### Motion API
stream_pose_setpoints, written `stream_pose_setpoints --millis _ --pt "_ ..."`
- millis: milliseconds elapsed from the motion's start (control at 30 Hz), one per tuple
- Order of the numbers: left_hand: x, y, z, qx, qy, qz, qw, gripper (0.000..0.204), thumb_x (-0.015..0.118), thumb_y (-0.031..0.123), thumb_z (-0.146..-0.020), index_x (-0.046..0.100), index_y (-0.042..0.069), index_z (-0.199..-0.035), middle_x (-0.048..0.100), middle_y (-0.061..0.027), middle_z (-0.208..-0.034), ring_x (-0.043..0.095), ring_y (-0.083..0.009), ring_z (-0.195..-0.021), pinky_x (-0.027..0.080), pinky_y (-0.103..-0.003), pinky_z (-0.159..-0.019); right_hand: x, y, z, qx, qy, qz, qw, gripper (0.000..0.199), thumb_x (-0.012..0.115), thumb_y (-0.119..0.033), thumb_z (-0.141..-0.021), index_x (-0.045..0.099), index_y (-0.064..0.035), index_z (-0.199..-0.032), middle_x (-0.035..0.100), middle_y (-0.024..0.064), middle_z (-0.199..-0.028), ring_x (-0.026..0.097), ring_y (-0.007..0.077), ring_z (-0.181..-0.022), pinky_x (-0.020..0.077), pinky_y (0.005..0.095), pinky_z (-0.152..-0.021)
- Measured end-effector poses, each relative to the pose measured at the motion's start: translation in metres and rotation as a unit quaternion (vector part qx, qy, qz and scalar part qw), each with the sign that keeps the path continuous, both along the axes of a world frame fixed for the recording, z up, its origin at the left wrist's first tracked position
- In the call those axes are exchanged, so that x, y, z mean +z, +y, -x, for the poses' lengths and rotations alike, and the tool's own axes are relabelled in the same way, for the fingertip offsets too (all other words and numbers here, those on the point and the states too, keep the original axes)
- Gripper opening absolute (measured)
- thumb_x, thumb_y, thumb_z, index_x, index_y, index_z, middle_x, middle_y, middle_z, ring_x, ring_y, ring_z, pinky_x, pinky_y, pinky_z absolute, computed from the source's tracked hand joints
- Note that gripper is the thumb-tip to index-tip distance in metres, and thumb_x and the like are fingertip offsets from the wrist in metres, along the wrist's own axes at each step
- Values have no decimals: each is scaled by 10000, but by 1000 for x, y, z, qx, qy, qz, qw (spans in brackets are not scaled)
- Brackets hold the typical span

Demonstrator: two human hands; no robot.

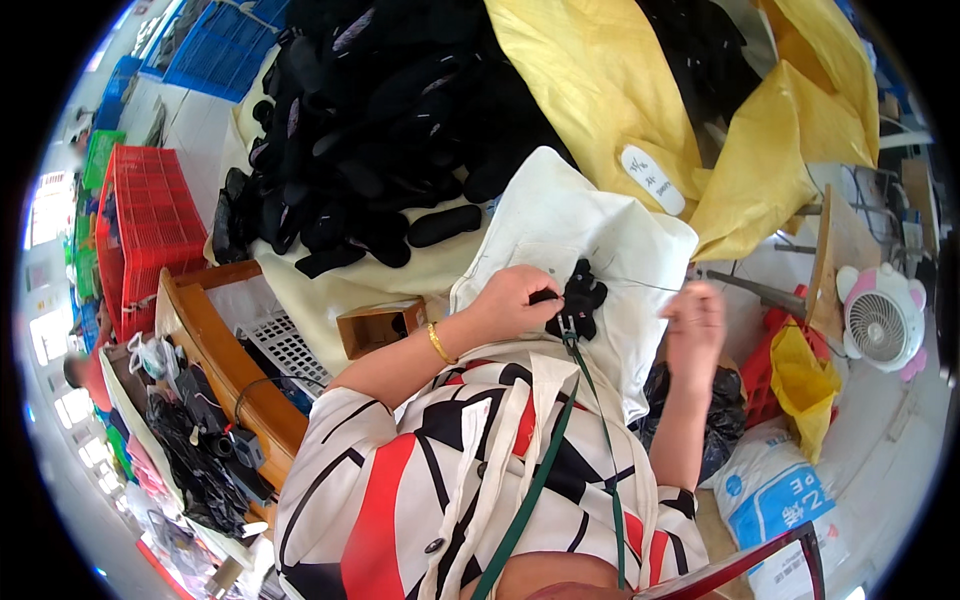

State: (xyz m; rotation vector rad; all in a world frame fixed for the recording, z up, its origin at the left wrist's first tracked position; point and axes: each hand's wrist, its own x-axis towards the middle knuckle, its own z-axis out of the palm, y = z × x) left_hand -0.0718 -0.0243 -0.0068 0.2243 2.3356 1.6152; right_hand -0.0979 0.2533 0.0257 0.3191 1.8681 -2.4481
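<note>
My left hand (516,303) is closed in a pinch on a small black cloth piece (583,300) with rounded lobes, over my lap. A dark thread (640,285) runs taut from near that piece toward my right hand (697,318). The right hand is raised to the right, blurred by motion, its fingers curled together at the thread's end; whether a needle is there I cannot make out. Under the work lies a white cloth (640,235) over my lap. A green lanyard (545,450) with a metal clip hangs from my neck to beside the black piece.
Ahead lies a large heap of black cloth pieces (390,130) on pale sheeting. Yellow sheeting (600,80) bears a white sole-shaped card (652,180). At left are a cardboard box (375,328), a wooden drawer (225,365) and a red crate (150,230); at right, a pink-white fan (882,318).
</note>
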Motion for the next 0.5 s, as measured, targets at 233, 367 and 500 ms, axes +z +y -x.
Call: stream_pose_setpoints --millis 233,367,500 --pt "-5 -11 9 14 -117 -207 971 136 680 138 -897 683 17 -959 656 -9 -861 577 -83 -754 466 -236 -676 8 -64 2 299 87 -307 899 142 688 -21 -856 668 -4 -995 618 48 -851 579 134 -777 465 259 -722" --pt "-71 -57 28 165 -169 -225 945 170 650 164 -909 680 1 -948 669 -15 -860 591 -83 -758 487 -245 -680 -27 -34 21 176 -23 -207 962 65 596 -44 -945 635 -3 -977 621 -4 -855 562 64 -781 455 220 -746" --pt "-206 -148 42 226 -168 87 955 209 581 232 -938 700 85 -1028 736 -102 -961 704 -245 -817 538 -382 -698 -61 -1 42 74 -19 -108 991 122 578 -42 -956 659 -2 -1038 686 46 -920 617 100 -806 507 273 -805"
